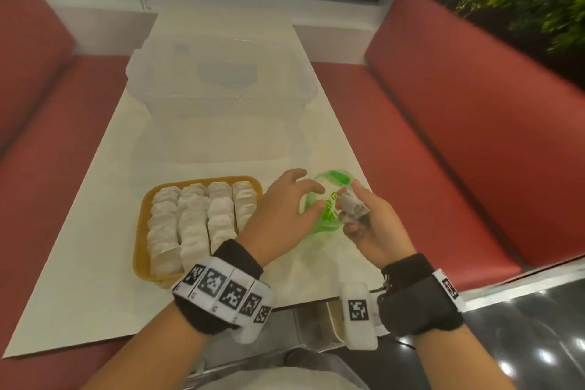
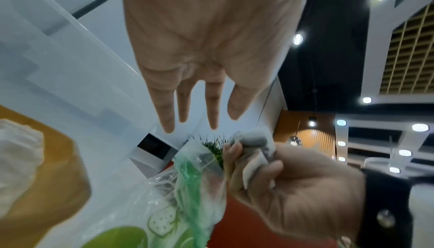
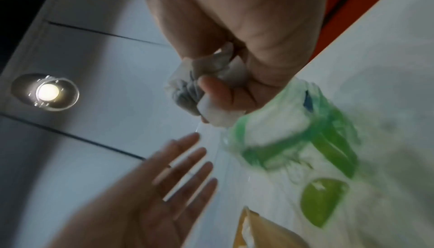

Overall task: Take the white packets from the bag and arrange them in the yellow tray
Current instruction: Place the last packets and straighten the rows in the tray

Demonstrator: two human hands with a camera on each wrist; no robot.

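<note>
Yellow tray (image 1: pixel 142 215) looks nearly full of white packets (image 1: pixel 193 225), while the right hand (image 1: pixel 370 225) clutches a last bunch (image 1: pixel 351 206) over the bag (image 1: pixel 329 199) and the left hand (image 1: pixel 285 212) hovers spread and empty.

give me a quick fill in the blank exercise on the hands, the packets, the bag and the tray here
1. The white packets pulled from the bag are gripped by the ____ hand.
2. The left hand has its fingers ____ and holds nothing.
3. The packets in the yellow tray lie in ____ rows.
4. The tray sits to the ____ of the bag.

Missing words: right; spread; four; left
</note>
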